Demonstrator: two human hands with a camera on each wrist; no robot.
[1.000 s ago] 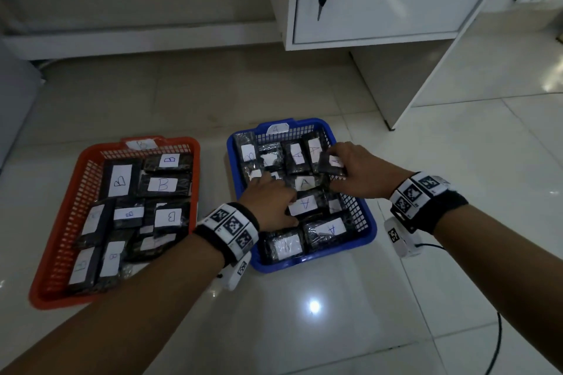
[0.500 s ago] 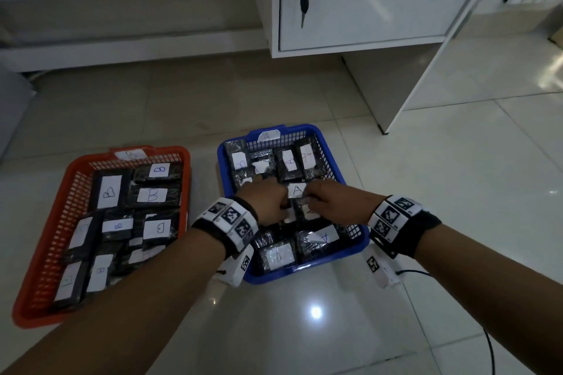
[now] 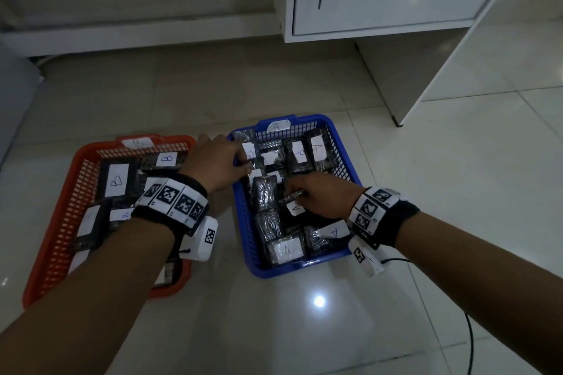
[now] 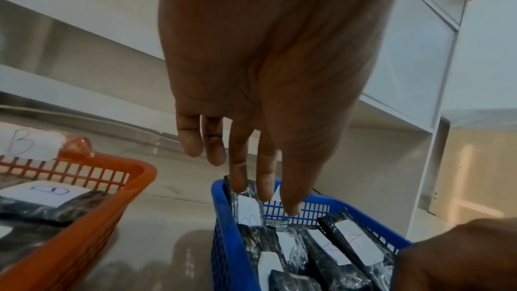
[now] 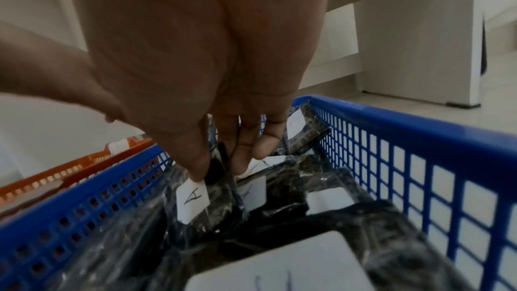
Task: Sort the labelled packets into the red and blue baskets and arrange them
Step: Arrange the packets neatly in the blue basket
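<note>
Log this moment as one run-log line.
left hand: touching packet at far-left corner of blue plastic basket | right hand: pinching A-labelled black packet | red plastic basket: B packets

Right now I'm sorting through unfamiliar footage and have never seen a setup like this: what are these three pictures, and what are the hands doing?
A person wears three cameras: one on the head and one on each wrist, on bands with printed markers. The head view looks down at a tiled floor with a red basket of packets marked B and a blue basket of packets marked A. The wrist views look along the fingers. The left hand reaches with straight fingers to a packet marked B at the blue basket's far corner. The right hand pinches a packet marked A.
</note>
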